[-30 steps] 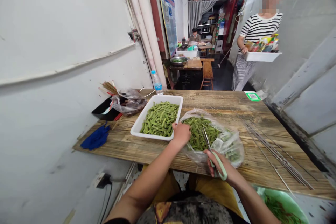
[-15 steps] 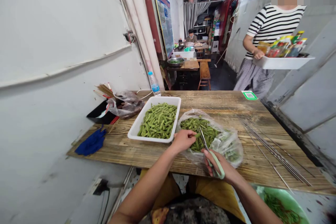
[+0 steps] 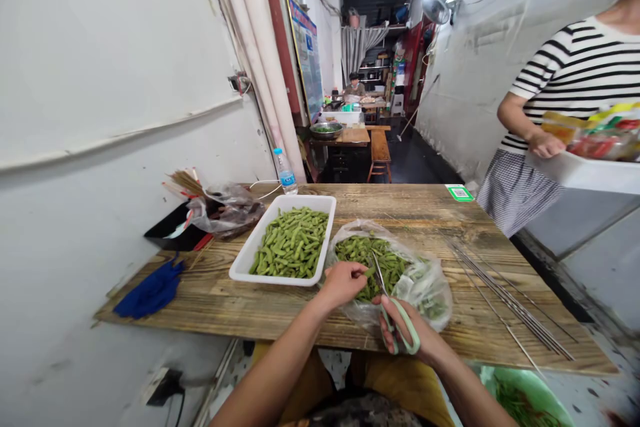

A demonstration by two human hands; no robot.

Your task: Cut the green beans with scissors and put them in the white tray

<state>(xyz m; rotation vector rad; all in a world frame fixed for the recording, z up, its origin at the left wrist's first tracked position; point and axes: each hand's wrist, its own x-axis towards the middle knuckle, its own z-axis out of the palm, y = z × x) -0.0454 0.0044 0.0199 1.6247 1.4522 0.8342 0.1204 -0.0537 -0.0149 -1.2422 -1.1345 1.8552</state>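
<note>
A green edamame pod (image 3: pixel 369 273) is pinched between the fingertips of my left hand (image 3: pixel 344 282), over a clear plastic bag (image 3: pixel 434 285) full of pods. My right hand (image 3: pixel 404 327) is wrapped round the pale green handles of a pair of scissors (image 3: pixel 411 328). The scissors' metal blades point up and away, close to the pod at my left fingertips. Left of the bag stands a white tray (image 3: pixel 241 268) heaped with edamame pods (image 3: pixel 293 242).
Metal skewers (image 3: pixel 515 300) lie on the wooden table (image 3: pixel 280 313) at right. A blue cloth (image 3: pixel 150 290), a black box (image 3: pixel 167 230) and a water bottle (image 3: pixel 286 173) are on the left. A green basin (image 3: pixel 530 393) sits below. Another person carries a white bin (image 3: pixel 590 170).
The person in the striped shirt has come nearer at the right with the bin. My view has shifted slightly. Both hands stay over the bag, the scissors still in my right.
</note>
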